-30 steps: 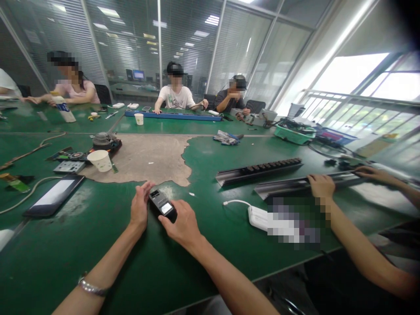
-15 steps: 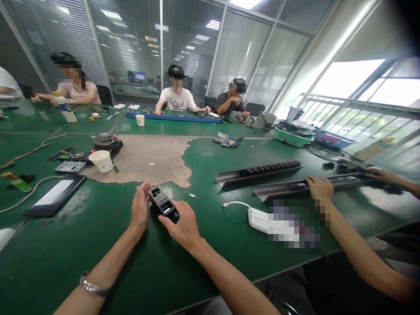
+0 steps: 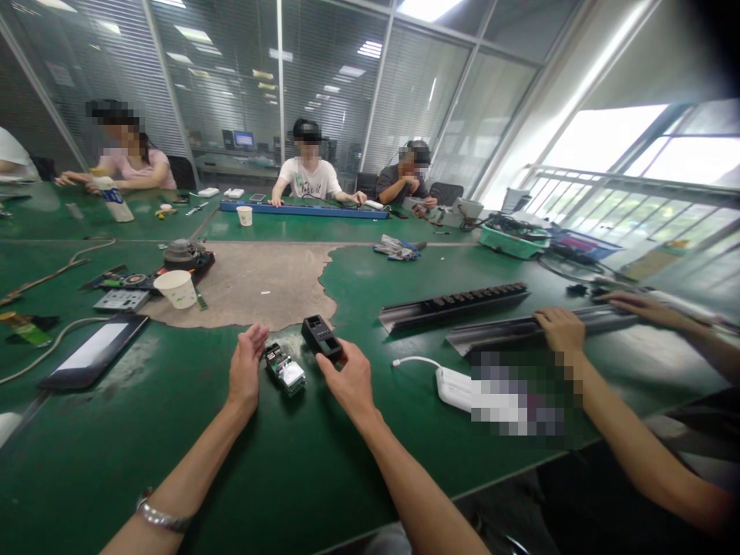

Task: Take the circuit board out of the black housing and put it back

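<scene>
On the green table lies a small device's inner part, a circuit board with a white block [image 3: 285,371], its insides facing up. My left hand [image 3: 246,371] stands on edge just left of it, fingers stretched out and holding nothing. In my right hand [image 3: 348,379] a black plastic housing cover [image 3: 319,336] with rectangular openings is gripped between thumb and fingers. The cover is apart from the circuit board, to its upper right. Some of my right fingers are hidden behind the cover.
A phone [image 3: 95,351], a paper cup [image 3: 176,289] and electronic parts lie left. To the right are a white power strip [image 3: 455,388] and two dark metal channels [image 3: 398,316]. A neighbour's hand [image 3: 560,330] rests on the nearer channel. Several people sit around the table.
My right hand has lifted the black housing cover off and moved it right, exposing the circuit board on the table. My left hand stays nearly in place.
</scene>
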The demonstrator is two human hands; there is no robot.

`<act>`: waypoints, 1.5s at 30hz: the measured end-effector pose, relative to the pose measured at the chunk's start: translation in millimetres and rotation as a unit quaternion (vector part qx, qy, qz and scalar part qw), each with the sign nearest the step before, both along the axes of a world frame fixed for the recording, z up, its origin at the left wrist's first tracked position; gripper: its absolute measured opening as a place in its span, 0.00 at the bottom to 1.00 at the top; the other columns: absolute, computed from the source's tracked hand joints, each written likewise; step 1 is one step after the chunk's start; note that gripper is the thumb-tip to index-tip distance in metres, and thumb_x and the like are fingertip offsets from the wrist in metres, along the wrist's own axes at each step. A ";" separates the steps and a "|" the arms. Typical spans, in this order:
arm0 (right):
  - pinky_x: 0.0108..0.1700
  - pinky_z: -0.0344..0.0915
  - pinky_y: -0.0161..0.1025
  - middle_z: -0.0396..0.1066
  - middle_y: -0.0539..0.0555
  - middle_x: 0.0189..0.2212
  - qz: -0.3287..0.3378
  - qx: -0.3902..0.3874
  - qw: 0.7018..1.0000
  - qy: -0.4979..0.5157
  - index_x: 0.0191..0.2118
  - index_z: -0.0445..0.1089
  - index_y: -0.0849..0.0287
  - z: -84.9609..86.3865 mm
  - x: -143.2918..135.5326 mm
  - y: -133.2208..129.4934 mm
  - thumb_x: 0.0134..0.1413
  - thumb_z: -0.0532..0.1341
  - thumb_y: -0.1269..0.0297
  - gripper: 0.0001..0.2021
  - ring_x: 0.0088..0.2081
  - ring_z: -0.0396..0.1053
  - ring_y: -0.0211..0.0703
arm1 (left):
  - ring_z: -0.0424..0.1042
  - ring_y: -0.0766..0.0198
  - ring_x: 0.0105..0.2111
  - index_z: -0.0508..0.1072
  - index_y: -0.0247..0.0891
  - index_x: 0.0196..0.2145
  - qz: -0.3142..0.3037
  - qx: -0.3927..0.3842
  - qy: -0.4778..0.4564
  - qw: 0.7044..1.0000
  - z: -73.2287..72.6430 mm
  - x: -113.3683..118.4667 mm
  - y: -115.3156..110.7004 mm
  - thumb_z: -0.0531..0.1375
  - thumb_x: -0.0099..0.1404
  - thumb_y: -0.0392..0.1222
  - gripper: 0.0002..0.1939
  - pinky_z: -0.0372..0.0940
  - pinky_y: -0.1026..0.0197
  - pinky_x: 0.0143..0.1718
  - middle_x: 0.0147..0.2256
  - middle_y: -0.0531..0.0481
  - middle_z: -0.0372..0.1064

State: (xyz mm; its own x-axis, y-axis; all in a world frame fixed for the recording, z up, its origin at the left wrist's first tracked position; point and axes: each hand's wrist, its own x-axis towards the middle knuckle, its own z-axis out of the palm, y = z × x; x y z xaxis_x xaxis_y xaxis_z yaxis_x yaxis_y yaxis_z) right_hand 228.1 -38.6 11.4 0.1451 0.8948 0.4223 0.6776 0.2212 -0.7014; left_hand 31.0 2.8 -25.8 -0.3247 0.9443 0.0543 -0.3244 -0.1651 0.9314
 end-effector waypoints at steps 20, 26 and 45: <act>0.50 0.63 0.47 0.72 0.59 0.42 0.012 -0.074 0.992 -0.105 0.47 0.70 0.60 -5.7 9.8 1.6 0.48 0.67 0.58 0.21 0.45 0.69 0.53 | 0.68 0.55 0.55 0.68 0.34 0.55 -0.003 -0.001 -0.001 1.000 2.6 2.0 0.1 0.46 0.67 0.63 0.32 0.54 0.50 0.61 0.53 0.36 0.69; 0.42 0.67 0.40 0.74 0.54 0.39 0.060 -0.017 0.997 0.042 0.47 0.70 0.58 11.6 -0.9 -3.4 0.54 0.63 0.59 0.15 0.38 0.71 0.45 | 0.67 0.55 0.56 0.68 0.36 0.55 -0.005 0.007 0.000 1.000 2.3 1.8 -0.5 0.46 0.68 0.62 0.32 0.53 0.49 0.61 0.54 0.37 0.68; 0.48 0.65 0.46 0.72 0.57 0.39 0.114 0.000 0.990 -0.087 0.45 0.70 0.59 8.0 -41.8 -26.2 0.48 0.66 0.59 0.17 0.43 0.69 0.51 | 0.68 0.55 0.55 0.68 0.38 0.55 0.030 0.039 0.038 0.998 7.3 -0.1 -6.5 0.45 0.68 0.62 0.30 0.55 0.48 0.60 0.53 0.38 0.70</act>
